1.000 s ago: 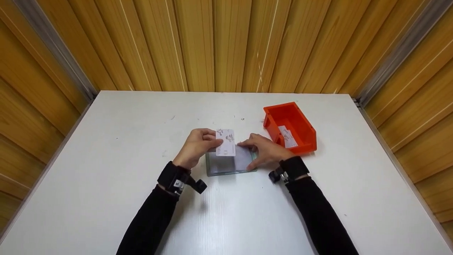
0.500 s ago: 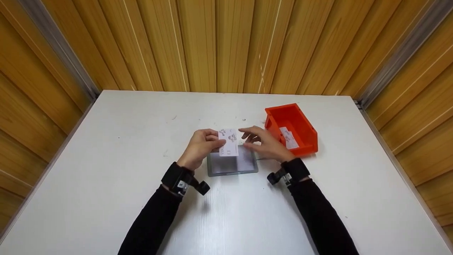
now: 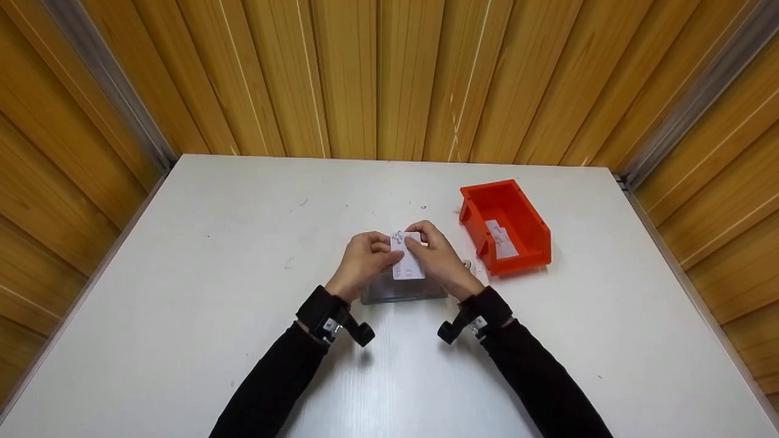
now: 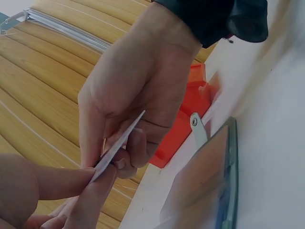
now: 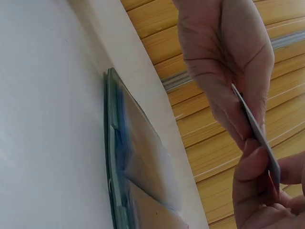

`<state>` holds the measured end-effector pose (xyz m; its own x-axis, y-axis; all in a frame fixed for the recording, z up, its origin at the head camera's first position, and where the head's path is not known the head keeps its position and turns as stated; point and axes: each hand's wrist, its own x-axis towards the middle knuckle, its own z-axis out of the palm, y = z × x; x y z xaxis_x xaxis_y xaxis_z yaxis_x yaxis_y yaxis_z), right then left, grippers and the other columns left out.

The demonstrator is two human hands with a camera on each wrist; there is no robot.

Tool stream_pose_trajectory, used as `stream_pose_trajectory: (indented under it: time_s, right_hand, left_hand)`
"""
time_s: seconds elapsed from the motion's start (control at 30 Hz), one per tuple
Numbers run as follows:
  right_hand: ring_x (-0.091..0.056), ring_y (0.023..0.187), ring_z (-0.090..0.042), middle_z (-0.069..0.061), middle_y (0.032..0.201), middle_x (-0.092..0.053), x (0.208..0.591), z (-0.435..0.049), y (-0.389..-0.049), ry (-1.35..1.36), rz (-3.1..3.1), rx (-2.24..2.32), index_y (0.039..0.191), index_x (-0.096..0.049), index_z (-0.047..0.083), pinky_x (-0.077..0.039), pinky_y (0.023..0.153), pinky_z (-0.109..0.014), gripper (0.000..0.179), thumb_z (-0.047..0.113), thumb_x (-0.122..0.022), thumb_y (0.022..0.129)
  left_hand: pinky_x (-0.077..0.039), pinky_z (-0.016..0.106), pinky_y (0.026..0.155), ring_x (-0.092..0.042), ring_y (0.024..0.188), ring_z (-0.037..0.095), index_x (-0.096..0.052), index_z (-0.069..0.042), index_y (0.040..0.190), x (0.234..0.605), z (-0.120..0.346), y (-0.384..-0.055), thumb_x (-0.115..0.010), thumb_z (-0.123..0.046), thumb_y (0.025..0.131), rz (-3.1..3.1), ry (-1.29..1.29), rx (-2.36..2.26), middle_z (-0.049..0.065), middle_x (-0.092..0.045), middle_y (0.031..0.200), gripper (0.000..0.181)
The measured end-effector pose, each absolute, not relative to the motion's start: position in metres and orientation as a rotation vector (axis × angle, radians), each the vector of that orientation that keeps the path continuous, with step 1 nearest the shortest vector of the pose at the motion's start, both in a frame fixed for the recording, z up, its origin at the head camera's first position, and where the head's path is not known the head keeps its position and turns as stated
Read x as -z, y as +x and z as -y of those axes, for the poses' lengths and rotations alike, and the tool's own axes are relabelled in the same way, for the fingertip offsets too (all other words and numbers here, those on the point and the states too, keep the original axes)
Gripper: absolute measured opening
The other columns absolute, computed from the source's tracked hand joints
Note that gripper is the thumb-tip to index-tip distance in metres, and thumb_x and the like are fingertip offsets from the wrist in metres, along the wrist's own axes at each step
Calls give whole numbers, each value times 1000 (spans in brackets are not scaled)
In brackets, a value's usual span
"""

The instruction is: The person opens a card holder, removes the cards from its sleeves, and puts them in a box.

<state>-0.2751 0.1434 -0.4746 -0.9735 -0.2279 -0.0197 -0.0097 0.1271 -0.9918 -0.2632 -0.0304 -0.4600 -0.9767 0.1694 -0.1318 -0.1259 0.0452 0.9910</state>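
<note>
A white card (image 3: 409, 269) with printed floral marks is held up between both hands in the head view. My left hand (image 3: 363, 263) pinches its left side, thumb on the face. From the right, my right hand (image 3: 441, 260) also grips it, thumb across the upper face. The left wrist view shows the card (image 4: 116, 148) edge-on between the fingers of both hands. Below the hands, a card holder (image 3: 401, 293) with clear sleeves and a green edge lies opened on the table; the hands partly hide it. Its strap (image 4: 200, 136) with a metal snap sticks out.
An orange-red bin (image 3: 532, 228) stands to the right of the hands, with several white cards (image 3: 502, 239) inside. The white table (image 3: 182, 292) is bounded by wood-patterned panels (image 3: 347, 79) at the back and sides.
My right hand has left the card holder and moved left onto the card, which it now grips too. The left hand still holds the card, now a little lower and farther right.
</note>
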Motion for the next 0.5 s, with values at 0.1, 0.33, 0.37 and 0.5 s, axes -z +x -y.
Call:
stream_pose_trajectory:
  time_s: [0.1,0.33,0.37,0.5]
  right_hand:
    - [-65,76,-19,-22,114,-63,477,-144,-276,-257,-2295,1954,123,-58,1,-52,65,-23,21,9,-61,103]
    - [-58,68,-13,-18,110,-65,477,-148,-279,-288,-2339,1961,123,-62,-2,-48,60,-19,25,6,-67,99]
    - [-60,70,-14,-18,111,-65,477,-148,-279,-286,-2335,1960,123,-62,-1,-50,62,-19,25,7,-68,99]
    - [-65,78,-19,-19,115,-64,474,-152,-280,-268,-2333,1939,124,-62,1,-54,68,-21,27,9,-68,99]
  left_hand:
    - [-57,19,72,-63,78,10,-58,14,119,461,29,-263,-70,8,90,-2084,30,-2039,2,-67,84,32]
    - [-58,23,74,-62,77,9,-59,13,120,460,29,-262,-71,7,90,-2095,22,-2046,1,-67,83,33]
    - [-58,23,74,-62,77,9,-59,13,120,460,29,-262,-71,7,90,-2099,26,-2044,1,-67,83,32]
    - [-58,22,73,-64,80,10,-60,12,120,459,29,-262,-70,5,92,-2085,65,-2042,3,-69,86,31]
